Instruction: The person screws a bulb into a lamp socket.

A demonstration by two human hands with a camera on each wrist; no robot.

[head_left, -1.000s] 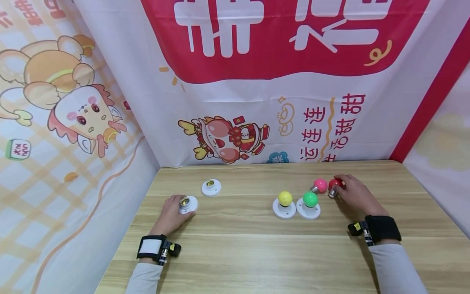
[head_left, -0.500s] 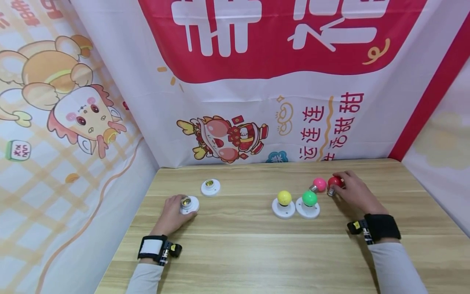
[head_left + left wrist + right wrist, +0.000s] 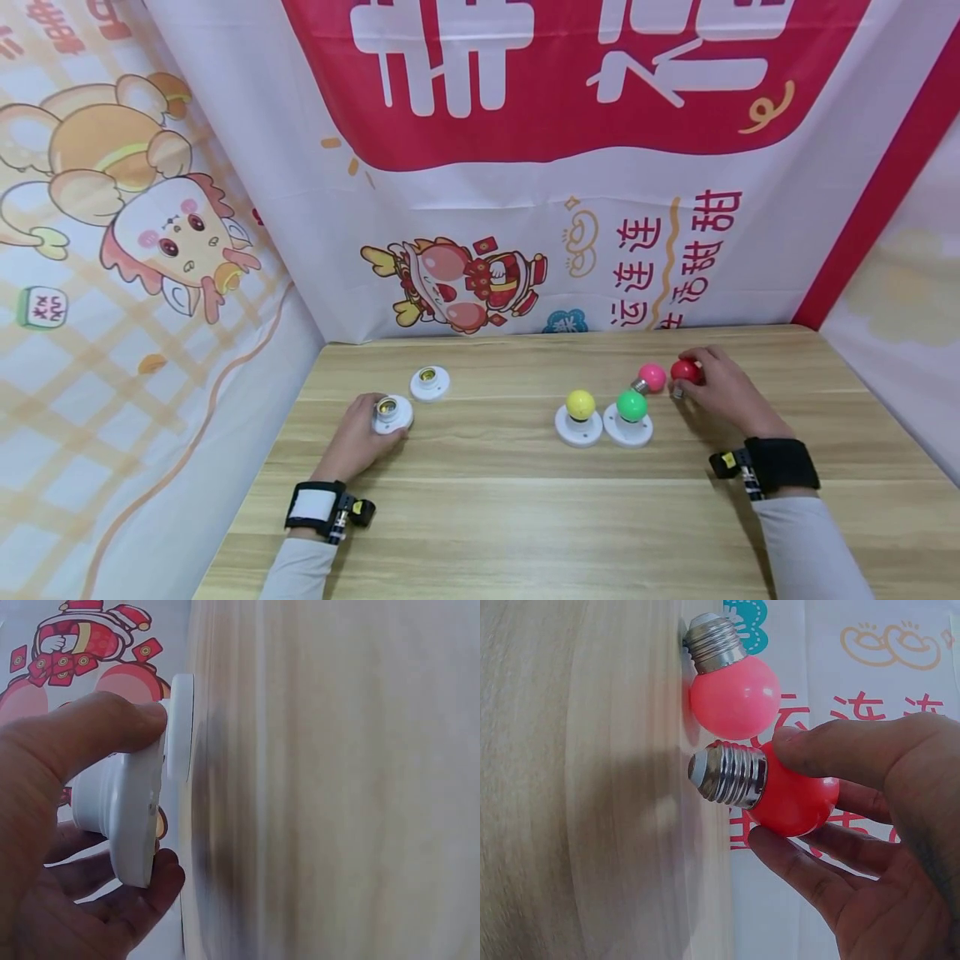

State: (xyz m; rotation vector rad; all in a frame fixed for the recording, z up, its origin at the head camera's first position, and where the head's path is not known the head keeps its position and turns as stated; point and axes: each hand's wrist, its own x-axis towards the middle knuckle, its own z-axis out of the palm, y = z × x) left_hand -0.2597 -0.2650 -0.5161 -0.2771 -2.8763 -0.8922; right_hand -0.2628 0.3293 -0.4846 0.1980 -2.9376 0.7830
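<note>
My left hand [image 3: 356, 439] grips a round white lamp holder [image 3: 401, 414] by its edges; in the left wrist view its base [image 3: 135, 817] is held just off the table, between thumb and fingers. My right hand [image 3: 729, 392] pinches a red light bulb [image 3: 684, 371] by its globe. In the right wrist view the red bulb's metal screw base [image 3: 731, 774] points toward the table and stands apart from it. Right beside it a pink light bulb [image 3: 653, 377] lies on the table.
Another white lamp holder [image 3: 430, 384] sits behind the left hand, its socket bare. Right of centre, a yellow bulb [image 3: 581, 404] and a green bulb [image 3: 632, 405] stand in white holders side by side. A printed cloth [image 3: 465, 200] hangs along the table's back edge.
The left hand has lifted the lamp holder slightly and shifted it a little to the right. The red bulb has tilted in the right hand, its screw base showing less in the head view.
</note>
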